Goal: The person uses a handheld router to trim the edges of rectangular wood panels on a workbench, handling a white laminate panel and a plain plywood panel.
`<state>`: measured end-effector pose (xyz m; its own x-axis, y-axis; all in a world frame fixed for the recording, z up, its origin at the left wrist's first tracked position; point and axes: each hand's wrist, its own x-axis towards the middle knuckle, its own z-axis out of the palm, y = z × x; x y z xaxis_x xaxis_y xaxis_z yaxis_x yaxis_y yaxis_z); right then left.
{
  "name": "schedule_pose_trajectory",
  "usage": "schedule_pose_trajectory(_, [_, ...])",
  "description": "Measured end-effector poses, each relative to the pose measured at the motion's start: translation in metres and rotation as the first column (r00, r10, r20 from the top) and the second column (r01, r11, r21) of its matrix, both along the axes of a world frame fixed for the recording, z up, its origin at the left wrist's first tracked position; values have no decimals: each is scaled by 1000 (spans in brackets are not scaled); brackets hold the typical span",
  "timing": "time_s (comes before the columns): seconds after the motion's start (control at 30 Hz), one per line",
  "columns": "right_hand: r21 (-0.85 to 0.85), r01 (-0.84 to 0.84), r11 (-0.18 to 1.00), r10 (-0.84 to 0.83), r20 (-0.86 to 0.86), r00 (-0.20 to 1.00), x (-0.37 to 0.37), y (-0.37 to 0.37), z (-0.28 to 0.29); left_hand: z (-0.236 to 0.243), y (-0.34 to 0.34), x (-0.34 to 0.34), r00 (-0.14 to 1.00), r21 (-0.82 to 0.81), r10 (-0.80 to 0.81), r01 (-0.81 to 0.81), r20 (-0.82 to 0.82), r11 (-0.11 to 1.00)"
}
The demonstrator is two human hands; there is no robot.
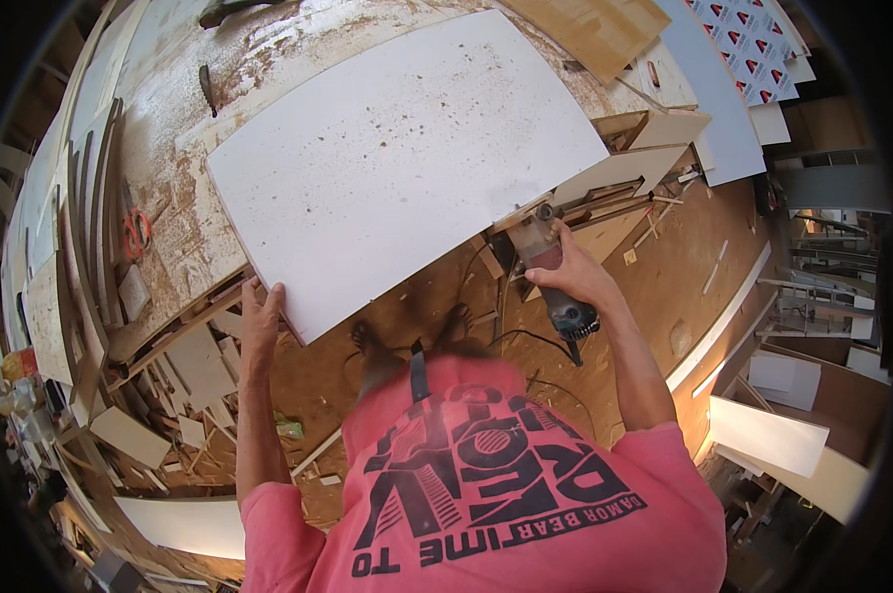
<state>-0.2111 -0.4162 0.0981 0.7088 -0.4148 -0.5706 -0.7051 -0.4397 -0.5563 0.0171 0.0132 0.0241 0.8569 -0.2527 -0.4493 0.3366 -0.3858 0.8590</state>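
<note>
White and likely stiff, the panel [407, 168] lies on the tabletop [175, 203], near edge overhanging; our left grip [262, 314] clasps its near-left corner, our right grip [578, 274] wraps the power tool [567, 310] at that edge: probably weighty, best held mid-body.

A speckled white board [407, 168] lies flat, power tool [568, 311] at its edge.
</note>
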Motion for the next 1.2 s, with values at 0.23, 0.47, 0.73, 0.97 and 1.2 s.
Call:
schedule_pose_trajectory(0.23, [5,-12,1000,12,42,999,11,88,-6,21,-9,0,985,-84,-49,35,-164,996])
schedule_pose_trajectory(0.47, [107,6,994,-8,14,1000,26,169,9,21,-6,3,980,-164,-95,67,-173,984])
schedule_pose_trajectory(0.73, [119,-41,992,42,-5,999,30,252,-5,10,-4,8,954,-207,-156,104,-255,973])
schedule_pose_trajectory(0.97, [0,-120,993,120,4,993,27,307,-11,6,-3,6,955,-242,-161,100,-248,965])
schedule_pose_trajectory(1.2, [14,-107,994,108,-12,994,29,333,-14,14,-5,5,961,-249,-162,104,-223,963])
